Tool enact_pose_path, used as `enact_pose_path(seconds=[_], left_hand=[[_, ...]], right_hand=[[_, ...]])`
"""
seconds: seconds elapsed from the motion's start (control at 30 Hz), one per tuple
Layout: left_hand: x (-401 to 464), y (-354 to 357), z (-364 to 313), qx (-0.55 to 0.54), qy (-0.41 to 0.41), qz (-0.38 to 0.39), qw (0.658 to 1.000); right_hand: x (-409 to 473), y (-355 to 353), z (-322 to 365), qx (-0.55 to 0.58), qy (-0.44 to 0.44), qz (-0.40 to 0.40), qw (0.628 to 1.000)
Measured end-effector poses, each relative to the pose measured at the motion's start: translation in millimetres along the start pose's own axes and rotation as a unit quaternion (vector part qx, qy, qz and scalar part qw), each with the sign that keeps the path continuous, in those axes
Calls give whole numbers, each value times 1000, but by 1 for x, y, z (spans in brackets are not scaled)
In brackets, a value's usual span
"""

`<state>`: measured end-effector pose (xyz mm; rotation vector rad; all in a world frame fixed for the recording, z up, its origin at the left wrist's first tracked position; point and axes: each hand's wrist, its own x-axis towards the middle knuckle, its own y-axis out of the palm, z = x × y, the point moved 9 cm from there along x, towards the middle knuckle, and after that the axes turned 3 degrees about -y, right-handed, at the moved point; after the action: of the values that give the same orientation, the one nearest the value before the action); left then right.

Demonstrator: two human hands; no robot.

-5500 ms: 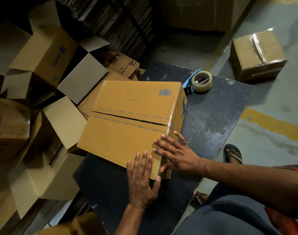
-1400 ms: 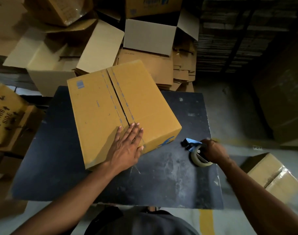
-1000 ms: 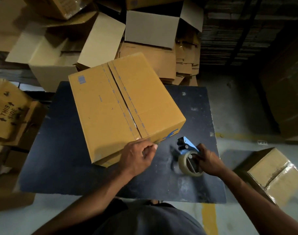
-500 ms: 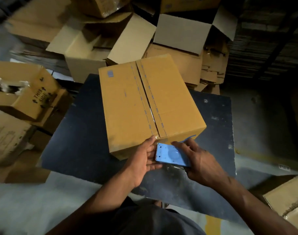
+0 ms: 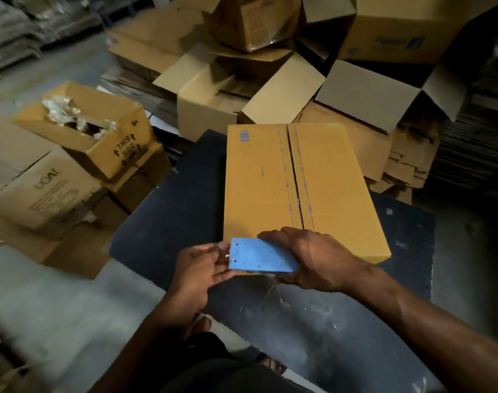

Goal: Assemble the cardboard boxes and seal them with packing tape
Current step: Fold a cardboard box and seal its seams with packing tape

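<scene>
A closed cardboard box (image 5: 299, 188) lies on the dark table (image 5: 171, 211), its two top flaps meeting at a bare centre seam. At the box's near edge my right hand (image 5: 313, 259) grips the blue tape dispenser (image 5: 259, 255), covering its right part; the tape roll is hidden. My left hand (image 5: 202, 265) pinches the tape end at the dispenser's toothed left edge.
Several open and flattened cardboard boxes (image 5: 214, 103) are piled behind the table. A box marked "THIS SIDE" (image 5: 100, 137) and other cartons (image 5: 41, 191) stand on the floor at left. Stacks of flat cardboard (image 5: 474, 160) stand at right.
Both hands and the dispenser have stayed at the box's near edge while the view swung. My left fingers have closed on the dispenser's toothed end.
</scene>
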<state>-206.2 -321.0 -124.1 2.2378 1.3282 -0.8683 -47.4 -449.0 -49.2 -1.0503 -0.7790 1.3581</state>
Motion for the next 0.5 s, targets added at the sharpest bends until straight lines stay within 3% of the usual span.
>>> enact_pose_path(seconds=[0.27, 0.5], left_hand=[[24, -39, 28, 5, -13, 15, 1000], [34, -51, 40, -56, 23, -61, 996]], right_hand=[[-25, -4, -38, -98, 46, 91, 990], [2, 4, -24, -152, 26, 93, 984]])
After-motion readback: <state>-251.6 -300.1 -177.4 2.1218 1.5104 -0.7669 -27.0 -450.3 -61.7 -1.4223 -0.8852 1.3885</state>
